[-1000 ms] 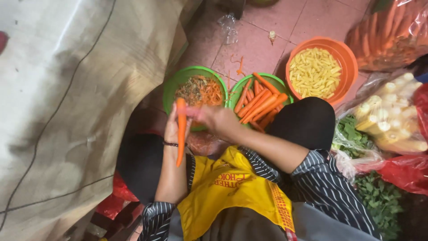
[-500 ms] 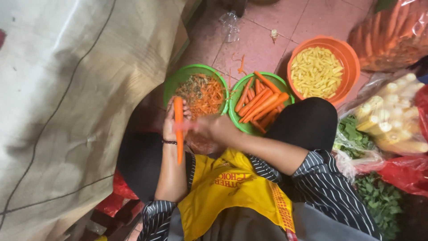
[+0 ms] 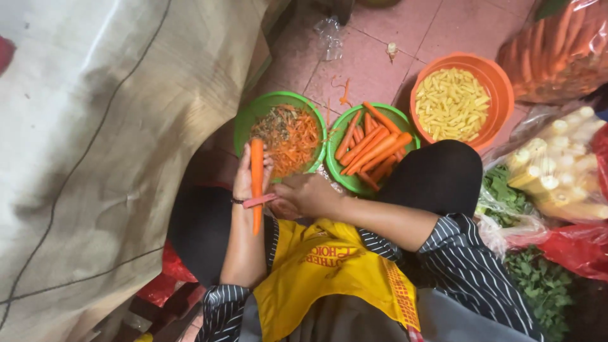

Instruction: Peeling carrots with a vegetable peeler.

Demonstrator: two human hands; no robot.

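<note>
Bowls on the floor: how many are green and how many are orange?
Green bowls: 2, one with carrot peelings and one with peeled carrots
Orange bowls: 1, with pale yellow cut pieces
Total: 3 bowls

Showing three bowls on the floor: two green bowls [image 3: 253, 114] [image 3: 405, 120] and one orange bowl [image 3: 500, 82]. Showing two hands [image 3: 244, 180] [image 3: 304, 196], gripping one carrot [image 3: 256, 183] and one pink peeler [image 3: 258, 201]. Lying in one green bowl, roughly ten peeled carrots [image 3: 373, 149]. Sitting nearby, two clear bags [image 3: 557, 54] [image 3: 557, 171].
</note>
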